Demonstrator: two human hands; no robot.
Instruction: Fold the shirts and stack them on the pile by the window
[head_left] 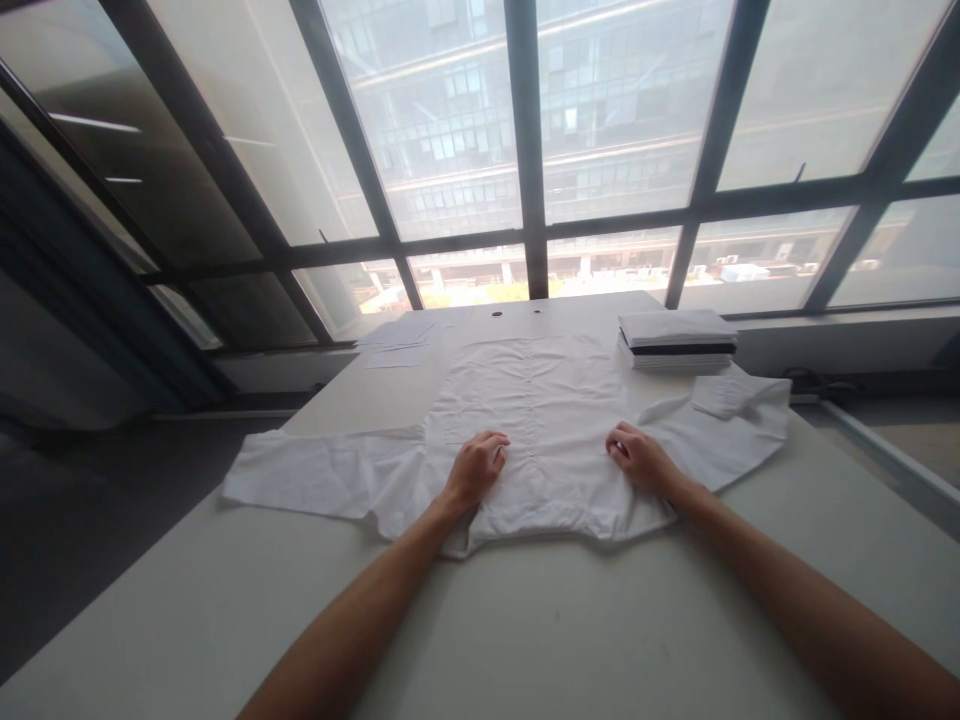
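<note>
A white long-sleeved shirt (555,430) lies spread on the white table, its collar end nearest me and a gathered button line down its middle. Its sleeves stretch out to both sides; the right one is bent over at the cuff. My left hand (477,468) rests on the shirt left of the button line, with curled fingers pinching the cloth. On the right side of the body, my right hand (642,460) has its thumb and fingers closed on the fabric. Wrinkles cross the front, and the cloth under both palms is hidden.
A folded stack of white and dark cloth (678,340) sits at the table's back right. Thin white sheets (397,338) lie at the back left, and a small dark round object (496,314) near the far edge. Large windows (450,120) stand behind the table (570,630).
</note>
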